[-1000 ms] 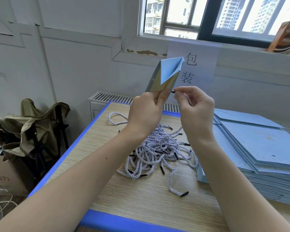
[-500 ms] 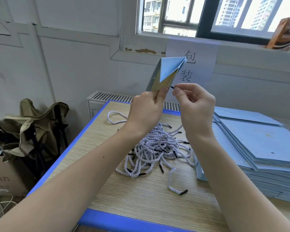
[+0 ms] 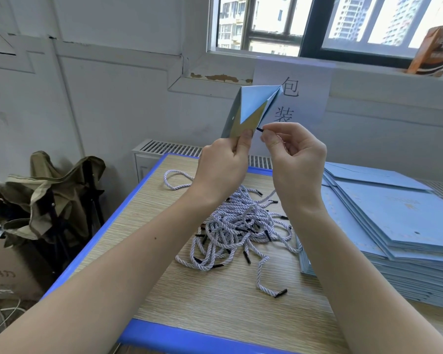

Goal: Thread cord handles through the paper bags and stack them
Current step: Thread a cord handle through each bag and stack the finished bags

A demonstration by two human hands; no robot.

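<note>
**Cord tip closing on the bag**

The left hand pinches a blue bag by its lower edge, thumb pressed on the gold inner face, and holds it upright and partly spread above the table. The right hand pinches a cord just behind its black tip, thumb and forefinger clamped together on it; the tip points left at the bag's right edge.

Over the last second both hands have lifted slightly and the tip has crept nearer the bag, so it now sits just beside the left thumb. That reads as the aiming stage of threading: the tip is not through any hole yet. One punched hole shows on the bag's left panel (the hole being aimed at on the right side is not visible, so I cannot tell how well the tip lines up).

A tangle of spare cords lies on the table below the hands. To the right sits a tall stack of flat bags, touching the tangle's edge; whether those already carry handles cannot be told.
</note>
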